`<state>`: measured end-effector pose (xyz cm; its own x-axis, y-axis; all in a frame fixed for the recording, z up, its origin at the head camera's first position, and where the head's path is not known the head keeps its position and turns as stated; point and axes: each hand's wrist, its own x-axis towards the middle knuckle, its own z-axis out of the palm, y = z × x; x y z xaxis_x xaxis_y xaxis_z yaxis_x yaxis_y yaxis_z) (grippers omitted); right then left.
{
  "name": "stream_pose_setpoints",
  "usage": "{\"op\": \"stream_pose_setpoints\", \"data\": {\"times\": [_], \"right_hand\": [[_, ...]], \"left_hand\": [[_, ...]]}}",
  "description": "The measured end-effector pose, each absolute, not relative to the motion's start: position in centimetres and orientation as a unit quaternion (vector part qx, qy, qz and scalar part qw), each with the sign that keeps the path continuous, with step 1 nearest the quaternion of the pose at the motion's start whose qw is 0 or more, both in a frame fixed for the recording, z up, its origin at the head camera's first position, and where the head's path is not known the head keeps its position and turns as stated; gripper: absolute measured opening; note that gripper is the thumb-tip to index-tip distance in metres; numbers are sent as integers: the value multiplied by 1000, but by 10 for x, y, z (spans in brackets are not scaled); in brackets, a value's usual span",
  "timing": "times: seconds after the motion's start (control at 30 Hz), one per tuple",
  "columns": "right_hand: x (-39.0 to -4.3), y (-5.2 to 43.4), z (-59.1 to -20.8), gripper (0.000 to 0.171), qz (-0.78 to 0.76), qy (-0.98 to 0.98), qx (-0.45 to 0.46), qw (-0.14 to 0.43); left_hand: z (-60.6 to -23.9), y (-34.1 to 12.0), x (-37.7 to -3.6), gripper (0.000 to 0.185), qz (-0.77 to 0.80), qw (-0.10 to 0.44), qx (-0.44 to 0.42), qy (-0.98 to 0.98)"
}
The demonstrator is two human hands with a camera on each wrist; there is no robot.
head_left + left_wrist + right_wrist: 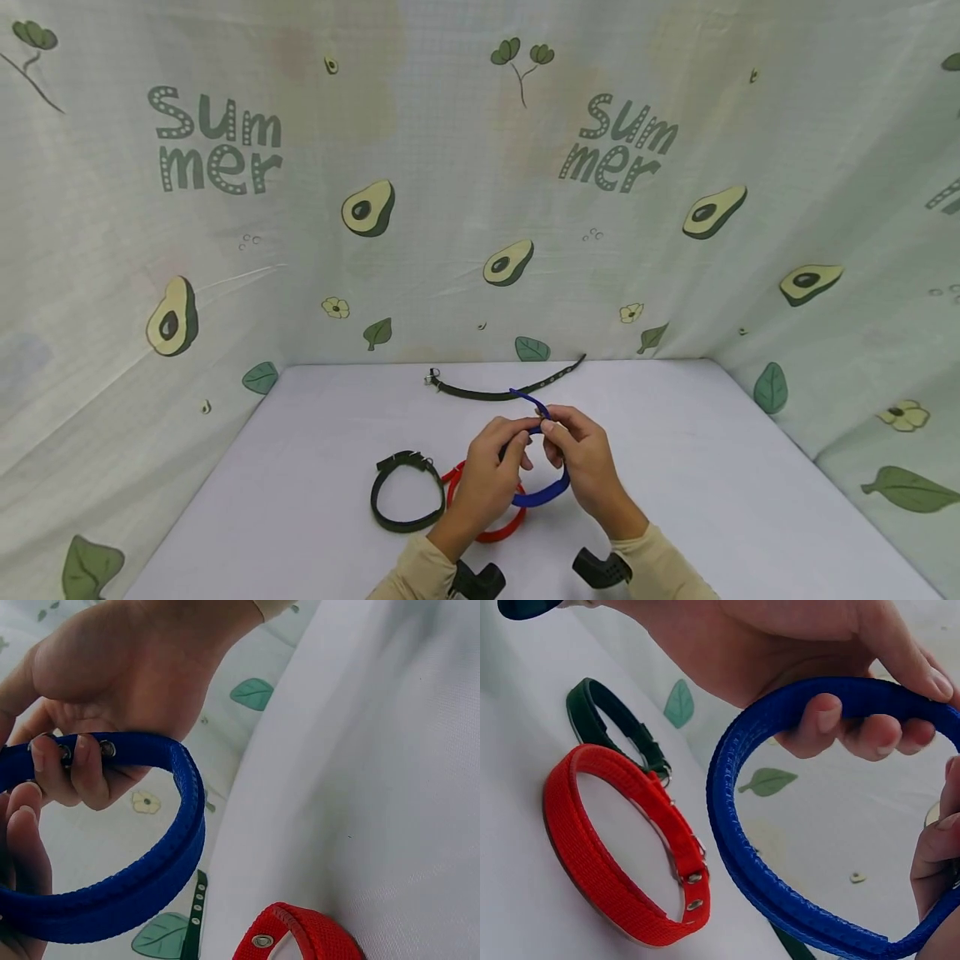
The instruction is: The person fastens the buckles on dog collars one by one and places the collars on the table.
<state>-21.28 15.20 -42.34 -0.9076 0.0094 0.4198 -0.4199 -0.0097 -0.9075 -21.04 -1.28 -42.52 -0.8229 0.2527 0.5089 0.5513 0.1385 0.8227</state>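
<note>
A blue pet collar (543,497) is bent into a loop, raised above the table between both hands. My left hand (489,479) pinches it on the left side near its top. My right hand (588,462) grips the right side, thumb and fingertips close to those of the left. Past the fingertips, the collar's narrow loose end points up and away. Metal eyelets show on the blue strap (135,750) in the left wrist view. Fingers hide most of the fastening.
Below the left forearm lies a red collar (604,862), closed in a loop with metal fittings. Left of it sits a looped dark green collar (407,527). Another dark collar (480,394) is stretched out near the table's back edge. A printed curtain (450,125) surrounds the white table (315,500).
</note>
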Motion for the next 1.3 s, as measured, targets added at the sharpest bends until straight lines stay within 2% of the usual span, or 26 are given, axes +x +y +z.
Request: {"op": "stream_pose_setpoints", "data": {"times": [0.33, 0.77, 1.03, 1.3], "right_hand": [[-213, 158, -422, 32, 678, -701, 181, 128], [-212, 158, -420, 25, 677, -704, 175, 120], [-215, 162, -422, 20, 669, -708, 171, 149], [-216, 165, -417, 21, 666, -713, 153, 157]], "left_hand": [[-421, -22, -217, 26, -558, 121, -288, -768], [-419, -27, -220, 20, -617, 85, -252, -740], [-417, -30, -223, 37, -672, 38, -246, -698], [-417, -30, -223, 43, -684, 28, -229, -692]]}}
